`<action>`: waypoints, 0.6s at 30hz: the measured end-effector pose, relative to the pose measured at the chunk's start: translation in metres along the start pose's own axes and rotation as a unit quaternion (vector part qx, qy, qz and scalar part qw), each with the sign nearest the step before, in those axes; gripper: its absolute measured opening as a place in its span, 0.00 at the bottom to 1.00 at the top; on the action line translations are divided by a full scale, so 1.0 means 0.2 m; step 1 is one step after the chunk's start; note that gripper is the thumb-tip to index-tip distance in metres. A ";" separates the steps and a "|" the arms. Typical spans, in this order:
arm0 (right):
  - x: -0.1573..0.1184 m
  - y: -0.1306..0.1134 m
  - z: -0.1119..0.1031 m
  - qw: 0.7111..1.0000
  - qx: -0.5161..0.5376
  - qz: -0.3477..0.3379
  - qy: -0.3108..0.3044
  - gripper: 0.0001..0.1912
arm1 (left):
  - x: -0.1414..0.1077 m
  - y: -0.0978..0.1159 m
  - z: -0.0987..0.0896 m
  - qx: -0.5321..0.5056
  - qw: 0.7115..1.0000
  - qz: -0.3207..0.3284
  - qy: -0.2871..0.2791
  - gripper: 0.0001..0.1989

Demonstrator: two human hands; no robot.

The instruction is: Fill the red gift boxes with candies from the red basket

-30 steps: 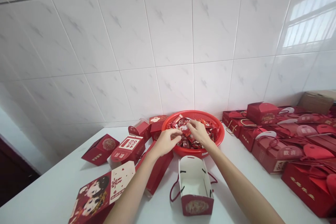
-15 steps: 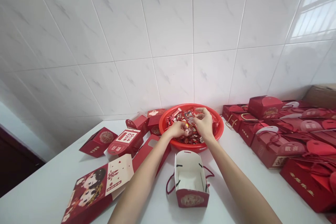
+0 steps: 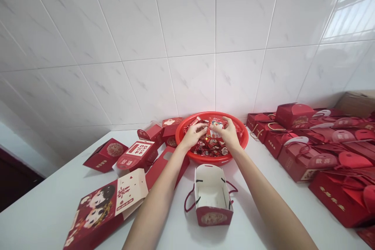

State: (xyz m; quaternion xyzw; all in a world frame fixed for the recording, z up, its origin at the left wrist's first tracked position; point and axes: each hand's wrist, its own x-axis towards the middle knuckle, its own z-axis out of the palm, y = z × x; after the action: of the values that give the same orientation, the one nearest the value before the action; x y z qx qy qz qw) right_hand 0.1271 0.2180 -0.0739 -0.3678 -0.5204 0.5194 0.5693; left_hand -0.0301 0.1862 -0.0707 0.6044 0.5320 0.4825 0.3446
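Note:
Both hands are over a red plastic basket [image 3: 179, 140] filled with small wrapped candies [image 3: 208, 149]. My right hand [image 3: 230, 134] pinches a red-and-white candy packet [image 3: 216, 129] between thumb and fingers, raised above the pile. Just left of that packet is my left hand [image 3: 193, 136], its fingers curled together; whatever they hold is hidden. An uncovered red gift box [image 3: 215, 218] with a white inside stands between my forearms, in front of the basket. Dark red cord handles hang at its two sides, and I see nothing inside it.
Several closed red gift boxes [image 3: 307, 160] with cords crowd the right side. To the left lie more red boxes [image 3: 105, 155] and a large printed box [image 3: 96, 211] with a cream flap. A tiled wall [image 3: 190, 82] borders the white table [image 3: 43, 203]; a cardboard carton [image 3: 356, 103] sits far right.
My right hand has lifted the red-and-white packet above the pile. My left hand has risen a little from the candies and come nearer the packet. The view has tilted slightly.

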 end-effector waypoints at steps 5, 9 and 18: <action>-0.02 -0.03 0.02 0.990 0.122 0.049 -0.050 0.23 | -0.01 0.03 0.01 0.020 1.000 0.002 -0.010 0.21; 0.00 -0.03 0.01 0.986 0.156 0.028 0.043 0.20 | 0.04 -0.04 0.01 0.110 0.992 -0.057 -0.034 0.16; 0.01 -0.02 -0.04 0.971 0.209 0.085 0.082 0.16 | 0.13 -0.16 0.01 0.333 0.923 -0.133 -0.140 0.13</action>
State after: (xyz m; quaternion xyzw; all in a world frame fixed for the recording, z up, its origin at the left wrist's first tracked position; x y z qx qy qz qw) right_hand 0.1354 0.2196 -0.0718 -0.3250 -0.3183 0.6311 0.6283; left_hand -0.0390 0.2172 -0.0960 0.6695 0.6837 0.1378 0.2555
